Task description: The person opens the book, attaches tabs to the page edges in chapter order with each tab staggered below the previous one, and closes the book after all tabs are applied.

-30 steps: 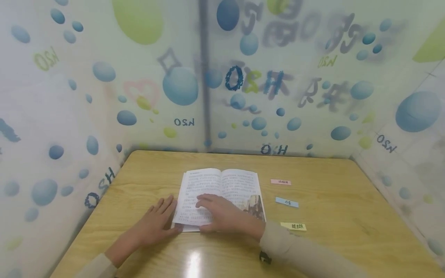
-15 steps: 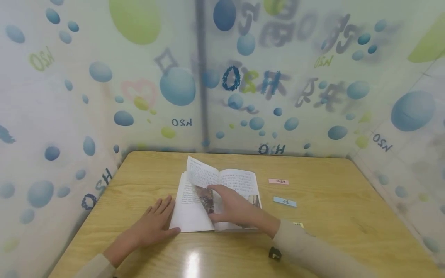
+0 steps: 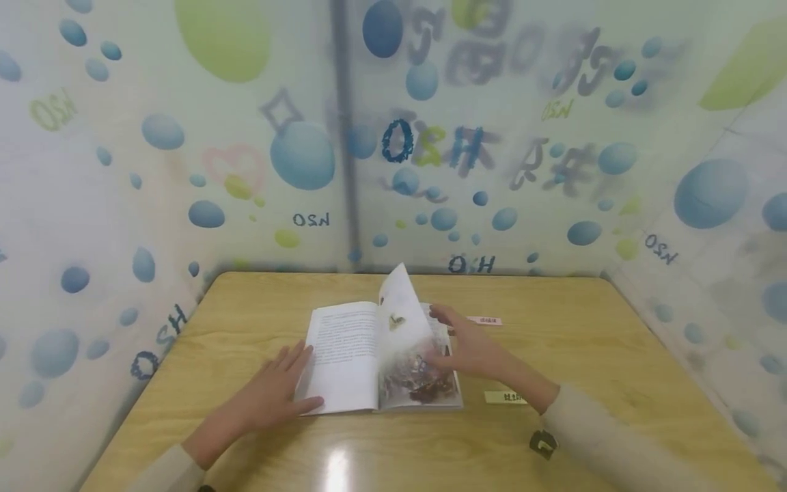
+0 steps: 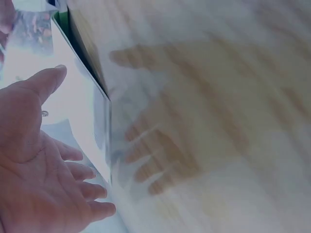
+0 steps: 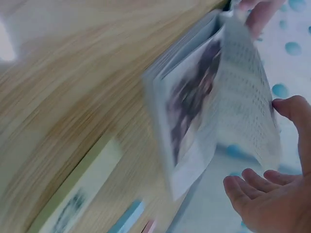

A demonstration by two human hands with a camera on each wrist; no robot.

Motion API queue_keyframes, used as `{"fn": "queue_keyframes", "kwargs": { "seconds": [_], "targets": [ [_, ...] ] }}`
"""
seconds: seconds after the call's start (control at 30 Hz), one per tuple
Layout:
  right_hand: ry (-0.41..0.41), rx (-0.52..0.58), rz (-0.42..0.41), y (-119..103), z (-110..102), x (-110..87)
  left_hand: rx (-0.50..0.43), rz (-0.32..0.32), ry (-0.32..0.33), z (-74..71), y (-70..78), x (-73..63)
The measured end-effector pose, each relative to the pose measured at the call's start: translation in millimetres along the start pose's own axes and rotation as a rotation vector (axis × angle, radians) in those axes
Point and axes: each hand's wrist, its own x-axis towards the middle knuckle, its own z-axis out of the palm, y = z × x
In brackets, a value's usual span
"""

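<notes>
An open book [image 3: 344,369] lies on the wooden table, with printed text on its left page and a colour picture low on the right. One page [image 3: 399,307] stands raised near the spine, leaning right. My right hand [image 3: 476,348] is at its right side, fingers spread apart; in the right wrist view the thumb [image 5: 291,109] touches the edge of this blurred page. My left hand [image 3: 270,389] rests flat at the book's left edge, thumb on the lower left page. The left wrist view shows that hand [image 4: 43,170] with fingers extended beside the book.
Right of the book lie a pink label [image 3: 488,320], a yellow label [image 3: 504,398] partly behind the right wrist, and a blue label [image 5: 127,218] hidden in the head view. Patterned walls [image 3: 430,205] enclose the wooden table [image 3: 590,355] at back and sides.
My right hand has moved from the left page to the book's right side, carrying a page over from left to right. The left hand stays at the left edge. The view has shifted slightly.
</notes>
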Motion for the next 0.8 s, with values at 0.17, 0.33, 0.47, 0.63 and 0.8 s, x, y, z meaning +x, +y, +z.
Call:
{"fn": "queue_keyframes", "kwargs": {
  "seconds": [0.17,0.33,0.47,0.63,0.8],
  "targets": [
    [0.005,-0.045,0.043,20.2,-17.2,-14.3,-0.024,0.065,0.011,0.8,12.9,9.7],
    [0.007,-0.12,0.08,37.6,-30.5,-27.0,-0.065,0.126,-0.038,4.1,34.8,27.7],
    [0.014,-0.177,0.089,48.9,-39.7,-35.1,-0.081,0.185,-0.117,12.2,57.2,49.8],
    [0.034,-0.201,0.095,63.4,-47.9,-42.0,-0.058,0.229,-0.191,22.2,83.2,72.9],
    [0.056,-0.223,0.109,74.9,-53.8,-45.7,0.039,0.212,-0.262,26.5,96.0,81.3]
  ]
}}
